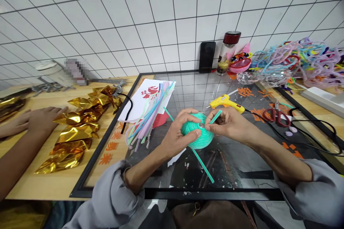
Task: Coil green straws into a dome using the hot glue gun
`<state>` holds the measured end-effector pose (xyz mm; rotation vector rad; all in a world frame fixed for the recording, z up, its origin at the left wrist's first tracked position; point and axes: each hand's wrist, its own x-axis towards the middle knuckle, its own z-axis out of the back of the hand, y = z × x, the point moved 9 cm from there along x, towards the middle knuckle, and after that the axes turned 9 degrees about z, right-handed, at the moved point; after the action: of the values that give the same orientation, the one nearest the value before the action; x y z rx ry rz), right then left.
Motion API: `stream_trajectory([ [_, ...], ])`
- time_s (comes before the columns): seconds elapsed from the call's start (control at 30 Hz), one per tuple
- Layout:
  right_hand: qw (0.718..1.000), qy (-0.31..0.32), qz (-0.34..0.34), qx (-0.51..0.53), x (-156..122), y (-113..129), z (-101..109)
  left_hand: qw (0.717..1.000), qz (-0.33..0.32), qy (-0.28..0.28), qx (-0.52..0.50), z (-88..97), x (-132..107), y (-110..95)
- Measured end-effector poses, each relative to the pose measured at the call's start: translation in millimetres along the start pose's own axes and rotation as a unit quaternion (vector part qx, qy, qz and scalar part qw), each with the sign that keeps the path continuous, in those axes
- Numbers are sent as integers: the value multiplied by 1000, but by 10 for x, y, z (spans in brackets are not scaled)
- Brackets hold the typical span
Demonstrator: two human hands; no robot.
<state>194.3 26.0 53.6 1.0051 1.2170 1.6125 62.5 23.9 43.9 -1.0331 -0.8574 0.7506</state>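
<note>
My left hand (179,133) is wrapped round a teal ball wound from pipe cleaner (200,136), held just above the glass work panel (236,166). My right hand (228,123) pinches a teal pipe cleaner end (216,116) against the top of the ball. A loose teal pipe cleaner tail (202,164) hangs down from the ball toward me. Both hands are closed.
A yellow glue gun (225,102) lies just behind my hands, its black cord running right past red scissors (276,116). A bundle of pastel pipe cleaners (149,116) lies left. Gold foil pieces (77,128) cover the wooden table, where another person's hand (40,120) rests.
</note>
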Motion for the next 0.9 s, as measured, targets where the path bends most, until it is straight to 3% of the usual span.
stream_trajectory([
  [0.23,999,5,40,-34,-4,39,1,1000,11,-29,-1,16,19,-5],
  [0.4,987,49,95,-122,-68,127,44,999,31,-34,-6,3,29,2],
  [0.47,972,44,149,-173,-103,221,109,999,36,-36,-10,4,33,-6],
  [0.6,917,-1,270,-294,-213,415,189,999,37,-31,-16,1,41,-26],
  [0.77,874,28,315,-368,-286,350,37,998,50,-30,-32,3,35,12],
  [0.9,859,20,333,-388,-317,324,62,996,65,-30,-46,-6,29,36],
])
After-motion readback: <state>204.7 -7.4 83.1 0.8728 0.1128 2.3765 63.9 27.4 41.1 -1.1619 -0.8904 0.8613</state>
